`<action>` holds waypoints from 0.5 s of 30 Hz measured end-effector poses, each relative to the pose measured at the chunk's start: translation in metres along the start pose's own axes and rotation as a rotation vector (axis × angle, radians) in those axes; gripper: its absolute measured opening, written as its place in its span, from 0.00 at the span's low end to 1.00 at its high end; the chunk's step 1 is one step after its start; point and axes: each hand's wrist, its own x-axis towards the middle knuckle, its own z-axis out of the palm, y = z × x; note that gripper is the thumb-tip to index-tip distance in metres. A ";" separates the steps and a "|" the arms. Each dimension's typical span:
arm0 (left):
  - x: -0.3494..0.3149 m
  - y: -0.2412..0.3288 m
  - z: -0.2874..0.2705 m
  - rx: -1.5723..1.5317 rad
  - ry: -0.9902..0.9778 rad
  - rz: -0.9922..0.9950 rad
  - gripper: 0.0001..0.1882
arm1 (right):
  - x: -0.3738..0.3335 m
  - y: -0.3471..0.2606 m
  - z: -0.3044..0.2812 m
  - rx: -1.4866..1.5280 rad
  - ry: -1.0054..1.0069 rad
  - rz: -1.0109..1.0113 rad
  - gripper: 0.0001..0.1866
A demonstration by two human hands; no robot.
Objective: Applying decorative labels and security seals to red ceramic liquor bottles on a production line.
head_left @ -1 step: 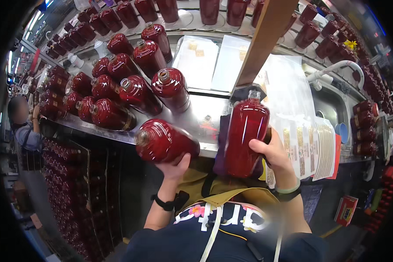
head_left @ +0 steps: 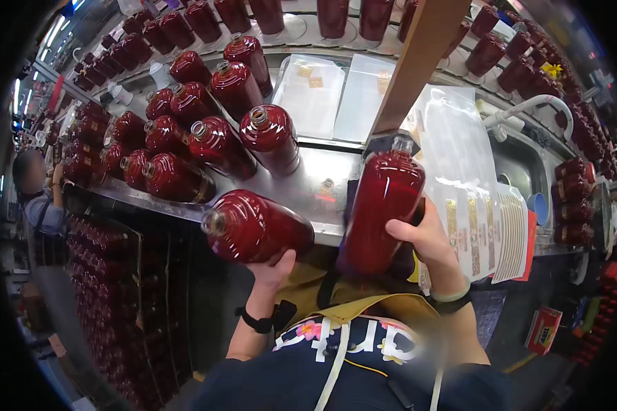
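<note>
Handling seemed midway: the fingers of the left hand [head_left: 271, 269] cradled a tilted red bottle [head_left: 257, 225] by the steel bench [head_left: 319, 168], those of the right hand [head_left: 432, 240] gripped a second bottle [head_left: 384, 209], neither apparently set down, while grouped bottles [head_left: 218, 147] stood beyond.

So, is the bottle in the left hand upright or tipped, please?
Tipped: the red bottle in the left hand leans over, its neck toward the picture's left.

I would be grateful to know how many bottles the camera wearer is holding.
2: one bottle in the left hand, and another bottle in the right hand, nearer the sink. Neither is hidden.
</note>
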 end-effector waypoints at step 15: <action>0.012 0.042 -0.003 0.491 -1.030 0.121 0.56 | 0.074 0.018 0.069 -0.397 -0.173 -0.404 0.49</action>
